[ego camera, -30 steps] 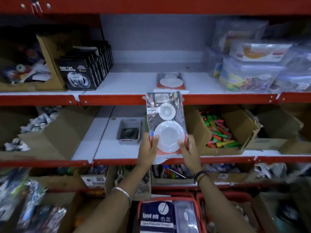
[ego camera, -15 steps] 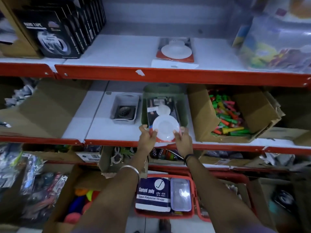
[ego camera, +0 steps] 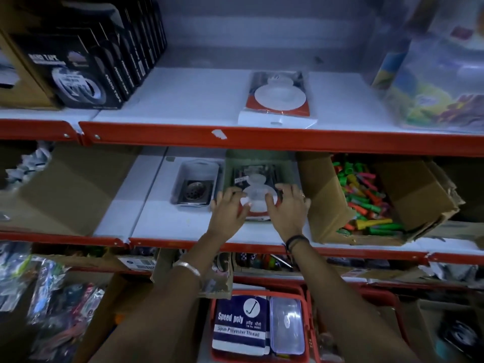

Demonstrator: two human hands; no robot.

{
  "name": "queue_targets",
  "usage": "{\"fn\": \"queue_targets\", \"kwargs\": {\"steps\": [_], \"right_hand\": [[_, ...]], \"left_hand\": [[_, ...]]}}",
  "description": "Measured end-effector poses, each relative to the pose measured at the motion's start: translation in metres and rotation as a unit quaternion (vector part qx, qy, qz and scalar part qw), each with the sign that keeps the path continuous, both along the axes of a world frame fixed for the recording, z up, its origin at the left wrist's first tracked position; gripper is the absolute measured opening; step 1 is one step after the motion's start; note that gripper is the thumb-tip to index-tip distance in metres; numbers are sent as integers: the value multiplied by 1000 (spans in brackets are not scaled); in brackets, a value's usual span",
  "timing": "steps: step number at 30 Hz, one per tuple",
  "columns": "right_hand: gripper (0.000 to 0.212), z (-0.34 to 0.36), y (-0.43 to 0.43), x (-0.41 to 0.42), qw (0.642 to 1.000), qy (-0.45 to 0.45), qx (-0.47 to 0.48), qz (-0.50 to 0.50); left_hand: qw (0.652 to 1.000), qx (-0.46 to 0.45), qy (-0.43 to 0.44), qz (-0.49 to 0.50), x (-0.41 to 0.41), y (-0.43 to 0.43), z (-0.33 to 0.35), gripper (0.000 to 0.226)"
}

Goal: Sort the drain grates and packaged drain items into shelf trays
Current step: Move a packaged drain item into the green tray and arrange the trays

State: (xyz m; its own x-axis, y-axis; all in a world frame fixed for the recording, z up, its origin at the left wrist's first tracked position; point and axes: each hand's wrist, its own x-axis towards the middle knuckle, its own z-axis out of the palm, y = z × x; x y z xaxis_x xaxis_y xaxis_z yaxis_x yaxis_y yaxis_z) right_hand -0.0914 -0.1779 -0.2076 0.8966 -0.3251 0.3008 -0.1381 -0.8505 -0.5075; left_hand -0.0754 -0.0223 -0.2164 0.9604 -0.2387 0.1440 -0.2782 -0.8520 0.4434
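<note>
A packaged drain item [ego camera: 255, 179], a clear pack with a white round cover on a red card, lies flat in the green tray [ego camera: 259, 157] on the middle shelf. My left hand [ego camera: 229, 209] and my right hand [ego camera: 286, 209] rest on its near end with fingers spread and thumbs on the white cover, neither closed around it. A square metal drain grate [ego camera: 194, 192] sits in the grey tray [ego camera: 199, 165] just left of the green one. A second packaged drain item [ego camera: 279, 96] lies on the upper shelf.
A cardboard box of coloured plastic pieces [ego camera: 366, 197] stands right of the green tray, and a large brown box [ego camera: 68, 189] stands to the left. Black tape boxes [ego camera: 78, 66] line the upper shelf. A red basket [ego camera: 258, 331] with thread packs sits below.
Both hands lowered the packaged drain item from in front of the shelf edge into the green tray, pushed it deeper, and spread their fingers over it. The view moved closer to the shelf.
</note>
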Motion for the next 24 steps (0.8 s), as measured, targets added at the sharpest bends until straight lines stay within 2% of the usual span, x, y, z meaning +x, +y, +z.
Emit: {"fn": "queue_targets", "kwargs": {"steps": [2,4,6,8,10,12,14,15,16,18,21,24], "right_hand": [[35,33,5,-14,979,-197,-11,45],[25,82,4,-19,945,-319,-27,64],[21,126,-3,-6,926,-373,-14,47],[26,160,-14,20,933,-358,26,4],[43,179,-22,53,974,-222,39,-27],[64,190,-30,83,997,-45,24,-55],[74,198,-34,102,993,82,40,-81],[73,200,-36,111,988,118,55,-84],[69,202,-37,116,986,131,74,-76],[55,206,-39,122,986,98,121,-52],[41,215,-41,117,979,-25,197,-42],[32,225,-43,99,958,-98,265,-47]], "left_hand": [[983,-55,-157,-70,-13,-1,24,40],[941,-72,-305,-130,-12,-4,59,30],[907,-76,-392,-132,3,-11,101,23],[902,-118,-407,-80,26,-19,146,23],[934,-137,-330,17,51,-30,181,32],[971,-140,-153,116,77,-42,208,50],[968,-166,61,178,96,-53,226,64],[957,-188,129,180,105,-58,230,64],[947,-217,169,164,111,-62,232,59],[933,-270,189,141,118,-63,232,50],[903,-373,150,153,113,-63,227,53],[865,-479,109,103,92,-62,228,56]]}}
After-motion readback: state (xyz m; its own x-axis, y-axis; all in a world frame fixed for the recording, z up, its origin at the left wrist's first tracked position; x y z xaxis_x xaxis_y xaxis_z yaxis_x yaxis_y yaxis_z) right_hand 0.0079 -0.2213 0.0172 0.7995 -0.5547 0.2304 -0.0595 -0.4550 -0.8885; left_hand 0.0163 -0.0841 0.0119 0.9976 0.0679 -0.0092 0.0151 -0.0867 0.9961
